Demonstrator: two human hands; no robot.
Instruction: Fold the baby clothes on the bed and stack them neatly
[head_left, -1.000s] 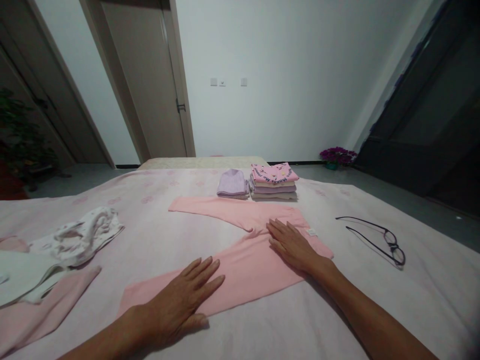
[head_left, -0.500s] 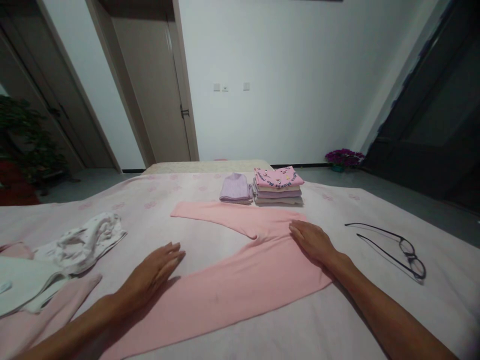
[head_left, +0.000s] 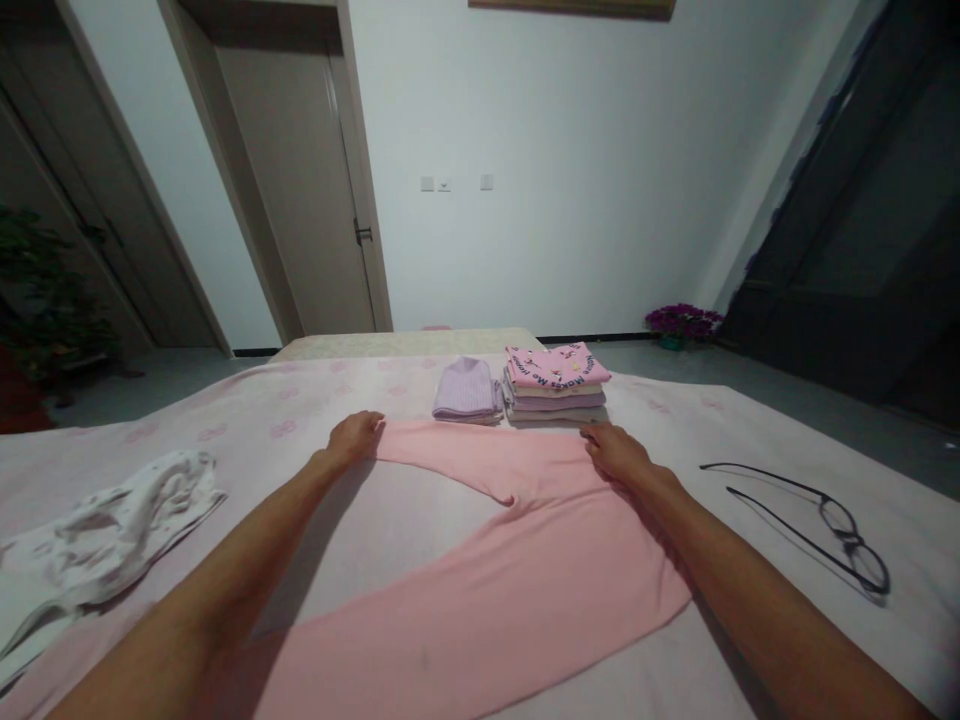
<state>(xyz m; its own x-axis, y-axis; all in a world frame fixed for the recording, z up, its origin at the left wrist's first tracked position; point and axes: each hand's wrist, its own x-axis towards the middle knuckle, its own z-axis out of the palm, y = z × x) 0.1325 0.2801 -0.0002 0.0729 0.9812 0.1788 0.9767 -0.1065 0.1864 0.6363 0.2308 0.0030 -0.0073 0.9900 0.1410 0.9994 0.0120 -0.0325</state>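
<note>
Pink trousers (head_left: 517,560) lie spread on the bed, one leg stretching to the far left, the other towards me. My left hand (head_left: 354,436) is closed on the cuff end of the far leg. My right hand (head_left: 616,450) is closed on the far corner of the waist. Both arms reach out over the garment.
A stack of folded clothes (head_left: 553,380) and a folded lilac piece (head_left: 466,390) sit just beyond the trousers. Black glasses (head_left: 817,518) lie at the right. A crumpled white garment (head_left: 112,522) lies at the left. The pink bedsheet (head_left: 757,420) ends at a grey floor; a door stands behind.
My left hand left the near leg and reached forward to the far leg's cuff. My right hand slid forward to the waist's far corner and closed on it.
</note>
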